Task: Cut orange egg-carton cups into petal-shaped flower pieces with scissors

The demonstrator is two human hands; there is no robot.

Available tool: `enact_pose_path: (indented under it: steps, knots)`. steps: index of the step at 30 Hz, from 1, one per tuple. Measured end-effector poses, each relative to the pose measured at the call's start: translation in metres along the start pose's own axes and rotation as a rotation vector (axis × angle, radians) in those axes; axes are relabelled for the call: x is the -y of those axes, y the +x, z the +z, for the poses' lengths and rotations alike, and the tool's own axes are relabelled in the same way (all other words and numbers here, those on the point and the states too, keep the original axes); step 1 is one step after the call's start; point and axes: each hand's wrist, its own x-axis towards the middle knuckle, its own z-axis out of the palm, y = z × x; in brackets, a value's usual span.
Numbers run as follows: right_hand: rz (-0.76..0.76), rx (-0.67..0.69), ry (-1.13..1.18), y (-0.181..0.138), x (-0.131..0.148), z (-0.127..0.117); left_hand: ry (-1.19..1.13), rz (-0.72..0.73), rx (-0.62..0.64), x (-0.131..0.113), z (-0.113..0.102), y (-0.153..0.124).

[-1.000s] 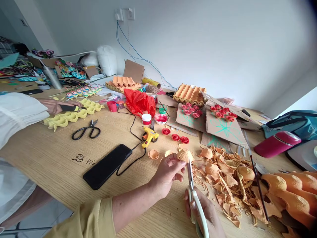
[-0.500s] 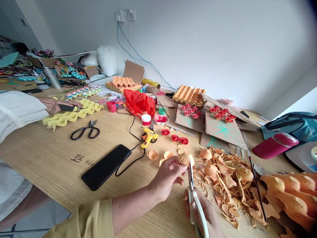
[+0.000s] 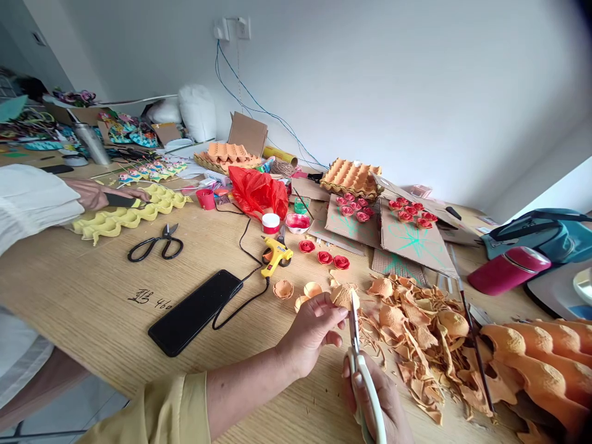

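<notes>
Between the thumb and fingers of my left hand [image 3: 312,333] is an orange egg-carton cup [image 3: 343,295], its rounded bottom turned up. My right hand [image 3: 382,398] is wrapped round the white handles of a pair of scissors [image 3: 369,388]. Their blades meet the right edge of the cup and look nearly closed. Left of the cup, trimmed orange cups [image 3: 283,289] lie on the table. Immediately right of it spreads a heap of orange carton scraps [image 3: 425,345] with rough cut cups among them.
Red paper roses [image 3: 341,262] sit behind my hands, others on cardboard [image 3: 411,243]. A yellow glue gun [image 3: 276,256], a black phone [image 3: 195,313] and black scissors [image 3: 156,244] lie leftward. Orange egg trays [image 3: 541,364] stand at right. At far left, another person's hand [image 3: 87,194] touches a yellow tray [image 3: 115,222].
The whole view has shifted slightly, so things appear a little further left. My hands keep the cup and scissors in nearly the same pose.
</notes>
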Motion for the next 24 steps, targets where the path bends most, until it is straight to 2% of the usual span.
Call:
enact_pose_path:
  steps: [7, 12, 16, 18, 22, 24]
  knots:
    - [-0.015, -0.005, -0.002, 0.000, -0.007, 0.001, 0.000, -0.004, -0.004, -0.001, 0.002, -0.001]
    - [0.035, 0.003, -0.001, -0.001, -0.012, -0.004, 0.016, 0.007, 0.009, -0.001, 0.001, -0.001]
    - [0.017, 0.030, -0.075, 0.001, -0.012, -0.010, 0.023, 0.021, 0.020, -0.002, 0.000, -0.001]
    - [0.015, 0.063, -0.083, 0.002, -0.009, -0.011, 0.001, 0.033, 0.021, -0.005, -0.001, 0.000]
    - [0.051, 0.212, 0.001, 0.003, 0.003, -0.010, -0.111, 0.080, 0.022, -0.015, -0.006, 0.007]
    - [0.063, 0.226, 0.034, 0.003, 0.008, -0.009, -0.176, 0.079, 0.035, -0.019, -0.009, 0.010]
